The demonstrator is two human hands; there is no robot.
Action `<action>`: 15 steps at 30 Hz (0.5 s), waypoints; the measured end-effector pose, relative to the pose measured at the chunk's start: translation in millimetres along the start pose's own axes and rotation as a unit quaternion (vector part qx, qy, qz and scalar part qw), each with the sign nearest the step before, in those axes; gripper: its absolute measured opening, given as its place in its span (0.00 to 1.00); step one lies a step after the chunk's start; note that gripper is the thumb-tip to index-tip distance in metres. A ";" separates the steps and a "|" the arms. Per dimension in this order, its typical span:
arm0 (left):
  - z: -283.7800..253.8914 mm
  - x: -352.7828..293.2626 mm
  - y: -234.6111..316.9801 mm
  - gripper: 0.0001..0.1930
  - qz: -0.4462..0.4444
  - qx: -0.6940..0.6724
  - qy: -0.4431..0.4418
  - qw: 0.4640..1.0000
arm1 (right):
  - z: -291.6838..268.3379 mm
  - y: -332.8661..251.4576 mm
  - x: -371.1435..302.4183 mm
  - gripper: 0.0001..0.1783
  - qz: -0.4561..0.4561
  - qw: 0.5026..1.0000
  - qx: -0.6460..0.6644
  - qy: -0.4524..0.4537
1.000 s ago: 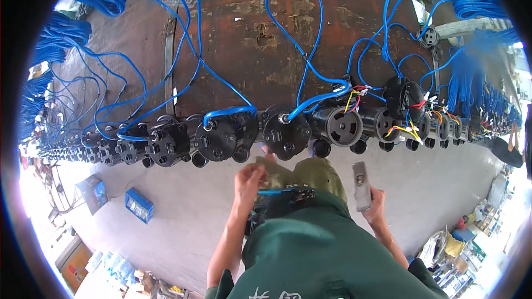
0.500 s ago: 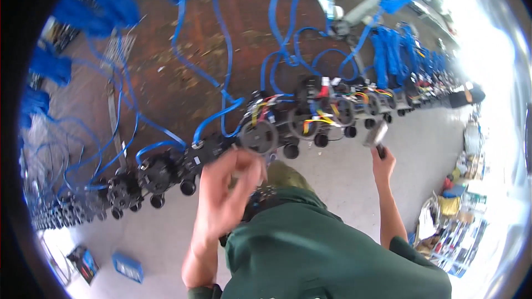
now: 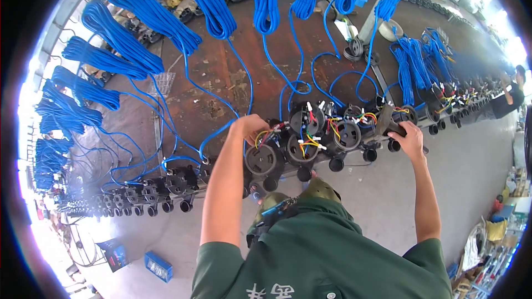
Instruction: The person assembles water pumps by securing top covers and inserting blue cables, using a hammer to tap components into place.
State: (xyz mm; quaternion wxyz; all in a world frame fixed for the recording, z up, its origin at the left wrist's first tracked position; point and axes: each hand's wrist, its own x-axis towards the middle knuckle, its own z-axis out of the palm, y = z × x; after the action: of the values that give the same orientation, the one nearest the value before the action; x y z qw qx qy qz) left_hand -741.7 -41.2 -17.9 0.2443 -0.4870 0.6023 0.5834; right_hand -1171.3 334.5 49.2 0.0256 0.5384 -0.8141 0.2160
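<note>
My left hand reaches over the bench edge with its fingers curled in at red and yellow wires. These wires rise beside a black round housing with an open ring face. The fingertips are partly hidden, so what they pinch cannot be made out. My right hand grips a hammer, its head lying over the row of housings. Between my hands stand more black housings with red, yellow, blue and white wire ends sticking out. One housing sits higher, behind the others.
Thick coils of blue cable hang across the far side, their ends running over the worn brown tabletop. A row of black housings continues left. Another person is at the far right. A blue crate rests on the floor.
My left hand has moved forward from near my body to the wires by the housing. My right hand has brought the hammer forward, over the housings. The view has shifted.
</note>
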 end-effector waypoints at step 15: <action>21.6 -45.8 -17.8 0.25 0.304 -0.141 0.444 0.831 | 27.5 -319.7 23.2 0.19 -0.004 0.831 0.492 -0.259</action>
State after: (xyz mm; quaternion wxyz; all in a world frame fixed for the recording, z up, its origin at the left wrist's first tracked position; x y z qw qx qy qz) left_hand -713.5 -4.3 9.0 -0.3101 -0.5149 0.6752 0.4277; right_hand -891.9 199.5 134.3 -0.4538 0.5195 -0.5744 0.4407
